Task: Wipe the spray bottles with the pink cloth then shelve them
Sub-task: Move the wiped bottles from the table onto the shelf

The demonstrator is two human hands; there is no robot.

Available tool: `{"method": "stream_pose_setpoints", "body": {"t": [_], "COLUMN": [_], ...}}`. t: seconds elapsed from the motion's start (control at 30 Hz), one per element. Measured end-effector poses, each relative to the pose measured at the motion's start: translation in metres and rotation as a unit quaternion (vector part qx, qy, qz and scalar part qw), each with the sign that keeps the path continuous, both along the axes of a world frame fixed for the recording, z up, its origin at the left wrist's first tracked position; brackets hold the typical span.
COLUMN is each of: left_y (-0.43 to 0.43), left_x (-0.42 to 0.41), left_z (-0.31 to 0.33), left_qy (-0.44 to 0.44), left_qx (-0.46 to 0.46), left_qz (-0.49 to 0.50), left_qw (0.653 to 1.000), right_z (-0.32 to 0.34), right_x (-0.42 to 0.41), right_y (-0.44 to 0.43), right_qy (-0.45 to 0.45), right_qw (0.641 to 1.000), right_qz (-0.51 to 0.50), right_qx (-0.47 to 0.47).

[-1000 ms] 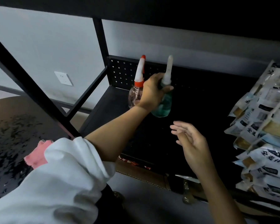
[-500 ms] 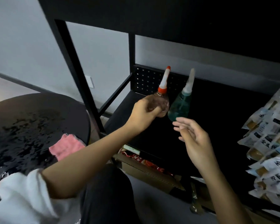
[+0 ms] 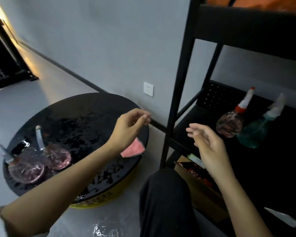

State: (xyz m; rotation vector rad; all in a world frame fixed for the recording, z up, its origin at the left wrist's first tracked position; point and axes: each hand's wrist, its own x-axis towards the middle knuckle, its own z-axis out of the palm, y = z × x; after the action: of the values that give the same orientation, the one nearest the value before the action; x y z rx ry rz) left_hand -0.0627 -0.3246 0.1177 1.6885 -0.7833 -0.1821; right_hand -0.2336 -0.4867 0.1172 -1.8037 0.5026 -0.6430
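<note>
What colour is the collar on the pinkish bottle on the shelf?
Orange-red collar on the pinkish bottle; shown in the head view.

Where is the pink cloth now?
Head view, centre: the pink cloth, at the right edge of the round black table, partly behind the left hand, beside the shelf post.

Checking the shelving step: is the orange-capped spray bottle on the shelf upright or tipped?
Upright: the orange-capped bottle stands on its base on the shelf, nozzle pointing up.
</note>
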Motion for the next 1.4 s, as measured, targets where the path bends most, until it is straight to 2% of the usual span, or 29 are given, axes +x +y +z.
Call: {"method": "stream_pose_setpoints", "body": {"t": [0.4,0.6,0.7,0.77,0.87,1.07,1.13,1.27,1.4], "left_y": [0.154,0.217,0.238,0.246,0.247,0.242,0.243,0.243,0.243], "left_x": [0.043,0.056,0.069,0.08,0.097,0.136,0.142,0.143,0.136], "left_z": [-0.022,-0.05,-0.069,-0.085,-0.104,-0.127,-0.135,-0.136,-0.132], "left_qy": [0.01,0.029,-0.009,0.021,0.076,0.18,0.169,0.144,0.078], "left_qx": [0.022,0.039,0.086,0.109,0.116,0.14,0.138,0.08,0.095], "left_qz": [0.193,0.299,0.364,0.387,0.398,0.324,0.337,0.36,0.374], "left_qw": [0.981,0.953,0.927,0.915,0.907,0.918,0.916,0.918,0.919], "right_z": [-0.018,-0.033,-0.039,-0.043,-0.049,-0.041,-0.039,-0.039,-0.04], "right_x": [0.079,0.111,0.118,0.12,0.123,0.121,0.119,0.116,0.112], "right_y": [0.09,0.13,0.148,0.156,0.164,0.16,0.155,0.146,0.138], "right_qy": [0.004,0.032,0.048,0.055,0.06,0.064,0.062,0.068,0.073], "right_qw": [0.995,0.988,0.983,0.981,0.98,0.979,0.98,0.982,0.984], "right_qz": [0.099,0.151,0.177,0.187,0.191,0.191,0.188,0.177,0.165], "right_qx": [0.015,0.014,0.02,0.011,-0.009,-0.003,0.011,0.0,-0.003]}}
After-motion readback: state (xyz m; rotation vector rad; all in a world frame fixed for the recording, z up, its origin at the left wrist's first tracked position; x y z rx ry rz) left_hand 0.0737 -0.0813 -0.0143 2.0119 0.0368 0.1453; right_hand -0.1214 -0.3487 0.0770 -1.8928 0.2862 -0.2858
